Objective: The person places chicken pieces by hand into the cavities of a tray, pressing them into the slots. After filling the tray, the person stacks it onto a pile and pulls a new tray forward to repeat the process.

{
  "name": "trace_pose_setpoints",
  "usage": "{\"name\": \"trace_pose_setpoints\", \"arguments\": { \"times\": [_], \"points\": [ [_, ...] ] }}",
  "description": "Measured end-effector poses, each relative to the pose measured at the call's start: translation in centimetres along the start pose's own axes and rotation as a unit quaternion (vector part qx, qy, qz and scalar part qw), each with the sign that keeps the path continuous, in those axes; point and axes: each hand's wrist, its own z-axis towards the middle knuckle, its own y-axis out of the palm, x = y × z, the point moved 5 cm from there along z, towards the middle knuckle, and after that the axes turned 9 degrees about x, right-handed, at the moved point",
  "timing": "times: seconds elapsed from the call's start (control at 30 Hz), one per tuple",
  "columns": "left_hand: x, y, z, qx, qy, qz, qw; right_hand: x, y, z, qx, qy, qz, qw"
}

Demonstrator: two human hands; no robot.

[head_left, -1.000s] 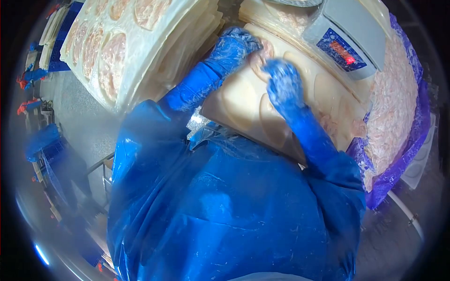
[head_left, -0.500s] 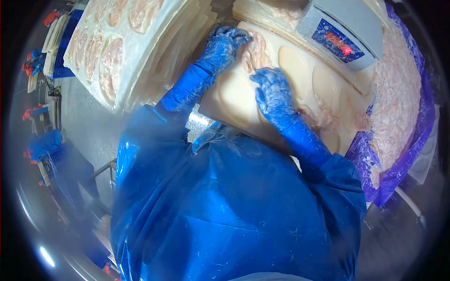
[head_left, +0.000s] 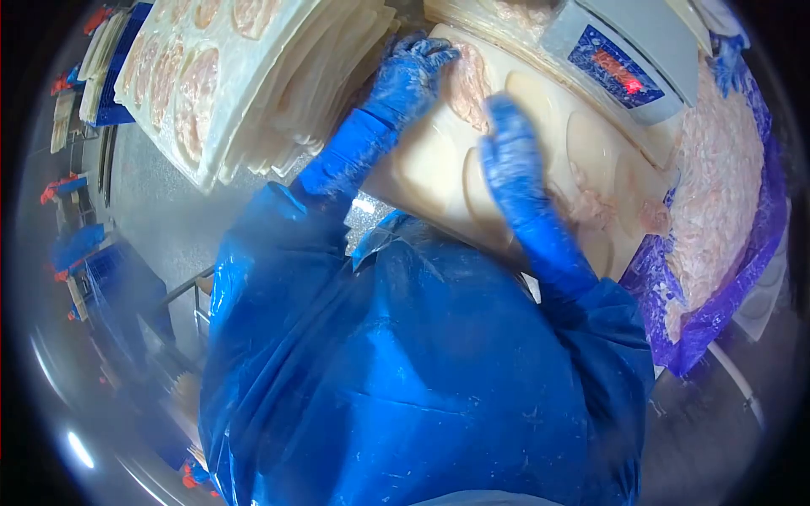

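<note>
A pale tray (head_left: 439,181) with several oval recesses lies tilted in front of me. Raw pink meat, apparently chicken, (head_left: 469,83) fills a recess near its far left corner. My left hand (head_left: 415,74), in a wet blue glove, is at the meat's left edge with fingers apart and bent. At the meat's lower right is my right hand (head_left: 513,152), blurred by motion, its fingers stretched out and apparently holding nothing. Loose meat pieces (head_left: 588,207) lie on the tray to the right of my right wrist.
Stacked trays with meat-filled recesses (head_left: 211,101) stand at left. Behind the tray is a grey scale (head_left: 624,55) with a red display. A large heap of meat (head_left: 717,185) lies on purple plastic sheeting (head_left: 755,270) at right. Another person's blue-gloved hand (head_left: 730,66) is beyond it.
My right hand has moved slightly right and away from me. The meat under it looks flatter and more spread within its recess. Another person's hand has appeared at the upper right.
</note>
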Motion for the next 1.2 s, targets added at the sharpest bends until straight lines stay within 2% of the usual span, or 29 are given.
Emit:
{"name": "trace_pose_setpoints", "arguments": {
  "times": [0.03,0.07,0.1,0.13,0.17,0.2,0.23,0.27,0.33,0.37,0.4,0.43,0.47,0.53,0.6,0.67,0.7,0.73,0.77,0.83,0.87,0.9,0.93,1.0,1.03,1.07,1.1,1.13,1.2],
  "points": [
    [1.1,0.2,0.1,0.002,0.008,0.082,0.997,-1.3,1.4,-0.7,-0.090,-0.065,-0.077,0.991],
    [3.5,-1.3,0.7,0.051,-0.017,-0.004,0.999,-2.1,2.5,-1.8,-0.180,-0.127,-0.153,0.963],
    [5.2,0.0,0.8,0.041,0.004,-0.018,0.999,-2.2,2.5,-2.9,-0.215,-0.092,-0.097,0.968],
    [6.3,0.9,0.6,0.028,0.022,-0.033,0.999,-2.3,1.9,-3.7,-0.217,-0.089,-0.097,0.967],
    [5.8,1.2,0.9,0.026,0.019,-0.035,0.999,-1.3,0.2,-3.9,-0.127,0.059,0.089,0.986],
    [4.6,1.8,1.8,0.020,0.026,0.042,0.999,0.1,-1.5,-4.2,-0.029,0.201,0.268,0.942],
    [3.7,2.3,2.4,0.011,0.034,0.119,0.992,0.0,-4.3,-3.8,-0.028,0.077,0.082,0.993],
    [3.4,2.6,2.8,0.009,0.033,0.119,0.992,0.1,-6.0,-3.8,-0.029,0.078,0.084,0.993],
    [2.4,2.2,4.1,0.101,-0.099,0.013,0.990,0.9,-8.9,-3.8,0.009,0.106,0.072,0.992],
    [4.2,2.7,3.6,0.138,-0.115,0.020,0.984,1.6,-9.5,-4.2,0.013,0.106,0.073,0.992],
    [7.1,2.7,3.2,0.016,-0.143,-0.103,0.984,2.8,-9.6,-5.2,0.005,0.157,0.106,0.982],
    [10.4,3.2,1.9,-0.004,-0.070,-0.055,0.996,3.7,-9.7,-6.2,-0.006,0.208,0.138,0.968],
    [12.7,3.6,0.9,-0.023,0.002,-0.006,1.000,4.0,-10.4,-6.9,-0.007,0.210,0.140,0.968],
    [11.0,2.8,0.7,0.009,-0.011,0.046,0.999,4.2,-12.0,-7.9,-0.009,0.166,0.024,0.986],
    [9.2,2.3,0.4,0.017,-0.022,0.041,0.999,4.2,-13.7,-7.9,0.017,0.134,0.019,0.991],
    [8.8,2.7,0.3,-0.007,0.019,0.014,1.000,6.2,-16.6,-9.4,0.139,0.250,0.069,0.956],
    [8.0,3.0,0.2,-0.026,0.014,-0.021,0.999,6.9,-18.1,-9.7,0.130,0.226,0.009,0.965],
    [7.7,2.4,0.2,0.041,0.004,-0.060,0.997,7.1,-19.3,-9.5,0.141,0.233,-0.007,0.962],
    [8.0,0.4,0.8,0.072,-0.012,-0.017,0.997,7.0,-19.9,-8.9,0.126,0.257,-0.050,0.957],
    [6.2,2.2,-0.2,0.028,-0.020,0.042,0.999,7.3,-19.1,-8.6,0.115,0.287,-0.095,0.946],
    [6.0,3.0,-0.7,-0.006,-0.014,0.078,0.997,6.8,-17.1,-7.9,0.073,0.178,-0.114,0.975],
    [7.2,2.5,-0.4,0.008,-0.031,0.069,0.997,6.2,-15.8,-8.1,0.029,0.067,-0.130,0.989],
    [9.1,2.2,-0.7,0.022,-0.045,0.035,0.998,6.4,-15.9,-9.1,0.031,0.071,-0.131,0.988],
    [15.9,-0.2,-0.2,0.000,-0.005,-0.146,0.989,7.1,-15.6,-10.5,0.001,0.084,-0.129,0.988],
    [19.2,0.0,-1.1,-0.037,0.045,-0.195,0.979,8.7,-16.4,-11.6,0.030,0.103,-0.071,0.992],
    [21.6,0.4,-2.0,-0.073,0.092,-0.244,0.963,9.0,-17.6,-11.8,0.029,0.103,-0.074,0.992],
    [22.8,1.1,-3.0,-0.082,0.152,-0.181,0.968,9.6,-18.7,-12.4,0.006,0.167,-0.097,0.981],
    [23.0,1.4,-3.1,-0.081,0.149,-0.184,0.968,10.5,-19.8,-13.0,-0.016,0.231,-0.119,0.966],
    [23.3,0.8,-1.6,-0.059,0.086,-0.205,0.973,11.8,-20.4,-13.6,-0.003,0.248,-0.136,0.959]
  ]
}}
